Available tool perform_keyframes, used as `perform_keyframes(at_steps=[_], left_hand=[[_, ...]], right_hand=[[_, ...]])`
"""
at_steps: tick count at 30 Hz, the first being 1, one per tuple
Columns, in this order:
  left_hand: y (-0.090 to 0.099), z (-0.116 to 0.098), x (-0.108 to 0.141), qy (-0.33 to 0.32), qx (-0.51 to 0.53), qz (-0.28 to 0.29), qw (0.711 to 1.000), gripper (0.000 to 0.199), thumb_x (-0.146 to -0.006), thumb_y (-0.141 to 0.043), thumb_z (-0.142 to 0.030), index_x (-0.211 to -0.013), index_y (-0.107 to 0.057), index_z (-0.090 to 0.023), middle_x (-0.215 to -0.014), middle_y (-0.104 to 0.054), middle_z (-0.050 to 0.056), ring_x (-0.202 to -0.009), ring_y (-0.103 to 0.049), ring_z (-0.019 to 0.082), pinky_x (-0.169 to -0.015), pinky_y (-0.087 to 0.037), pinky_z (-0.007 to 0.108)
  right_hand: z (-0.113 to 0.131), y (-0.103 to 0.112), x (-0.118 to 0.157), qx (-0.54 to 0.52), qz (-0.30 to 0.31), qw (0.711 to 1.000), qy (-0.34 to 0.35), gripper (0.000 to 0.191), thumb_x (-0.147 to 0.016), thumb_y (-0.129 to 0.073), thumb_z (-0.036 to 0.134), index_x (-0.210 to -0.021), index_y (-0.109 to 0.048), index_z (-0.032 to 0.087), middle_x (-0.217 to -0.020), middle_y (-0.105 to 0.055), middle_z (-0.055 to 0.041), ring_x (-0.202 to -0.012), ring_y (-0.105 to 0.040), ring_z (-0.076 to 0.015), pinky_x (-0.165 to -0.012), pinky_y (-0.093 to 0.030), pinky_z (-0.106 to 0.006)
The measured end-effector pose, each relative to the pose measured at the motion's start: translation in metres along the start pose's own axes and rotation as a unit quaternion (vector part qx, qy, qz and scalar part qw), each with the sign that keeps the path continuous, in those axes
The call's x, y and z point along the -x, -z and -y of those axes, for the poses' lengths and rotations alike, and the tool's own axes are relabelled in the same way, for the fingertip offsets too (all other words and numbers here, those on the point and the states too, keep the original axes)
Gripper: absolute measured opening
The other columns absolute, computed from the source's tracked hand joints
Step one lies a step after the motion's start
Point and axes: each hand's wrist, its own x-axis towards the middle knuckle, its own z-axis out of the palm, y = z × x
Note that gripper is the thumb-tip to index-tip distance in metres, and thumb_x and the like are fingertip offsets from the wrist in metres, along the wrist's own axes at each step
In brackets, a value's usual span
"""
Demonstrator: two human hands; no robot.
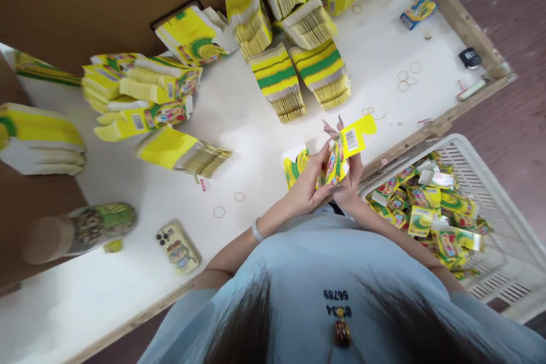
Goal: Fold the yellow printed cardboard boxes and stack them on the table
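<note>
The carton (338,160) looks glossy card, the tabletop (256,165) smooth, its edging (463,25) rough wood, the basket (478,182) plastic.

White table (251,168) (wood-edged): carton stacks (276,77), phone (178,247), jar (102,224), rubber bands (219,218), blue box (419,12).

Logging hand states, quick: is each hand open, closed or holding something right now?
Left hand: closed, holding a carton.
Right hand: holding the same carton.
</note>
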Motion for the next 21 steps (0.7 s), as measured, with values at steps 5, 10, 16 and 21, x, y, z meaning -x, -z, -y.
perform_keyframes(at_steps=[5,10,16,21], left_hand=[[0.003,-0.008,0.004,0.046,-0.031,-0.043,0.998,0.058,-0.108,-0.038,-0.056,-0.152,-0.045,-0.02,-0.141,-0.064,0.019,-0.13,-0.062,0.032,-0.111,-0.051,0.051],[0.013,-0.01,0.014,0.1,-0.036,-0.072,0.992,0.045,-0.109,-0.036,-0.057,-0.109,-0.058,-0.018,-0.088,-0.066,0.006,-0.076,-0.061,0.018,-0.072,-0.054,0.032],[0.001,-0.012,0.034,0.126,0.032,-0.095,0.987,0.038,-0.11,-0.04,-0.051,-0.129,-0.053,-0.021,-0.082,-0.066,0.001,-0.066,-0.061,0.014,-0.063,-0.054,0.027],[-0.005,-0.011,0.056,0.093,0.155,-0.09,0.979,0.06,-0.11,-0.045,-0.043,-0.162,-0.019,-0.03,-0.104,-0.073,0.006,-0.079,-0.072,0.016,-0.076,-0.061,0.031]], right_hand=[[0.014,0.0,-0.003,-0.065,-0.078,0.995,-0.01,0.038,-0.106,-0.046,0.053,-0.117,-0.069,0.026,-0.107,-0.077,-0.0065,-0.108,-0.074,-0.0236,-0.105,-0.056,-0.042],[0.015,0.0,0.001,-0.093,-0.096,0.986,-0.1,0.038,-0.094,-0.066,0.062,-0.095,-0.063,0.024,-0.066,-0.064,0.0051,-0.058,-0.059,-0.012,-0.057,-0.05,-0.025],[0.01,0.001,0.029,-0.143,-0.088,0.979,-0.115,0.044,-0.094,-0.072,0.052,-0.123,-0.049,0.03,-0.061,-0.058,0.0109,-0.048,-0.055,-0.0105,-0.05,-0.044,-0.021],[-0.003,0.014,0.049,-0.017,-0.104,0.994,0.004,0.03,-0.088,-0.078,0.048,-0.104,-0.066,0.026,-0.086,-0.074,-0.004,-0.073,-0.072,-0.0182,-0.065,-0.059,-0.031]])
